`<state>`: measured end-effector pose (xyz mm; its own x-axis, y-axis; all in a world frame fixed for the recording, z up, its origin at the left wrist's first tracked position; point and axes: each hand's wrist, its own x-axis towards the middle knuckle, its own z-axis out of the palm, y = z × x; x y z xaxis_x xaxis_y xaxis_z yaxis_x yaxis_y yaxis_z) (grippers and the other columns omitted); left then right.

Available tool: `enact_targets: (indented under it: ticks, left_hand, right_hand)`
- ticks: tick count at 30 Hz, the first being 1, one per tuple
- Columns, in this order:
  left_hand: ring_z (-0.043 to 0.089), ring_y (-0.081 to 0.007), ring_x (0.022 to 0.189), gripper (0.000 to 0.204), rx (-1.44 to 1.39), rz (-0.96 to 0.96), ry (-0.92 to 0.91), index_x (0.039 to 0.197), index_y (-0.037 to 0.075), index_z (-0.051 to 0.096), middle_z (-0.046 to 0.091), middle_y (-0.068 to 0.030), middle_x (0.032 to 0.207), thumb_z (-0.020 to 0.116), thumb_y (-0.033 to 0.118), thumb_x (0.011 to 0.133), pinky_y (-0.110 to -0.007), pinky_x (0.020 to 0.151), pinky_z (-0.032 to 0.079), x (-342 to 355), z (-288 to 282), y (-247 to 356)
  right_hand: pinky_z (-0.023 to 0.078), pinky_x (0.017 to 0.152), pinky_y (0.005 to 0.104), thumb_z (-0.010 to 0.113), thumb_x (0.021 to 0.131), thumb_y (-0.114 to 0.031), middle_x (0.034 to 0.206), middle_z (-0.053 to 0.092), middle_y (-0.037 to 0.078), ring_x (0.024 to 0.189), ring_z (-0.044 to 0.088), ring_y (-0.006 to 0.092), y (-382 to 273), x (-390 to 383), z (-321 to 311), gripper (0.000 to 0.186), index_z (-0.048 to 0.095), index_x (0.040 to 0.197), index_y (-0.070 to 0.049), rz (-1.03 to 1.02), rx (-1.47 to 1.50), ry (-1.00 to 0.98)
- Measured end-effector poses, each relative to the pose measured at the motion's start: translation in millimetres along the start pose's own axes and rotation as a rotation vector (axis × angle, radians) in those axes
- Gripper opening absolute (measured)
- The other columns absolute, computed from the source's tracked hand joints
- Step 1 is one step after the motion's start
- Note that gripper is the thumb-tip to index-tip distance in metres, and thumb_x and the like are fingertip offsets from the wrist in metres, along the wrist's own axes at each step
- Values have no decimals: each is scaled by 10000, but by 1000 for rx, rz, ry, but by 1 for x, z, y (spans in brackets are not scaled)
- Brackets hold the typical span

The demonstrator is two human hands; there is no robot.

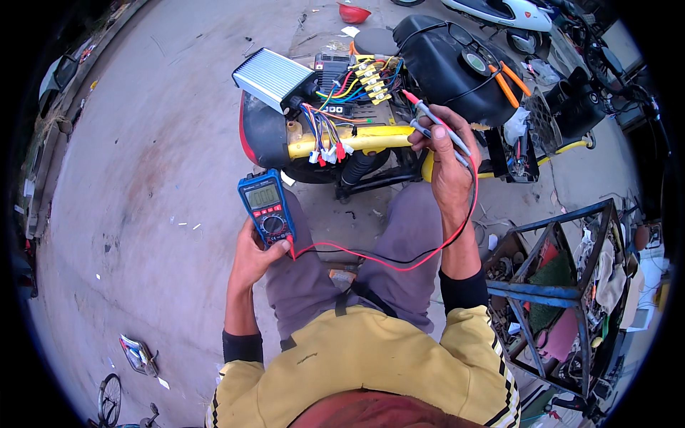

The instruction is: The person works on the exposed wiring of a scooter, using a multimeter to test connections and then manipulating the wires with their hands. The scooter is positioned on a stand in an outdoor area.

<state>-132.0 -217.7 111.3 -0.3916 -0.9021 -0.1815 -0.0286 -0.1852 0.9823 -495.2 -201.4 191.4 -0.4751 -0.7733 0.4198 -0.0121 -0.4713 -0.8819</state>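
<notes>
My left hand (pixel 257 253) grips a blue multimeter (pixel 265 210) upright over my left leg. My right hand (pixel 446 146) holds two test probes (pixel 435 127), the red tip pointing up toward a yellow terminal block (pixel 369 80) with coloured wires. Their red and black leads droop across my legs to the meter. A silver finned controller (pixel 270 78) sits at the left of the vehicle's rear frame, its loose bundle of white and red connectors (pixel 327 151) hanging over the yellow tube (pixel 378 138). I cannot tell whether either probe touches anything.
A black seat (pixel 421 50) with orange-handled pliers (pixel 506 85) lies behind the terminal block. A cluttered metal rack (pixel 542 289) stands right of me. A white scooter (pixel 492 11) is at the back, a red helmet (pixel 354 13) on the ground. A bicycle wheel (pixel 107 399) shows lower left.
</notes>
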Motion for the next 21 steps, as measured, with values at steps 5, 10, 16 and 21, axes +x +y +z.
enact_targets:
  ticks: [5,10,16,21]
  left_hand:
    - [665,-177,1140,719,-22,-40,26,1407,-21,533,661,-92,1250,877,115,791,-364,1043,532,-7,-7,-4]
    - [658,-166,1143,694,-41,21,60,1403,-26,542,659,-85,1253,872,107,807,-353,1039,528,13,-6,26]
    - [666,-166,1132,735,88,-31,43,1427,-45,525,672,-94,1248,879,131,807,-348,1035,536,26,-15,17]
    - [669,-179,1138,740,92,-128,44,1433,-71,497,675,-132,1273,863,107,814,-354,1036,538,6,-8,-1]
  right_hand:
    - [584,780,310,656,1066,-180,1120,725,163,905,714,187,12,4,3,381,615,1362,56,16,-21,5]
    - [568,772,295,668,1059,-194,1089,725,155,865,705,174,13,-7,2,368,635,1330,52,-32,-135,26]
    - [541,727,274,679,1047,-198,1045,732,141,826,692,156,3,-28,-1,339,674,1275,53,-55,-336,-50]
    - [530,694,263,686,1054,-271,968,738,127,776,670,142,1,-46,-18,378,683,1259,46,8,-361,-17]
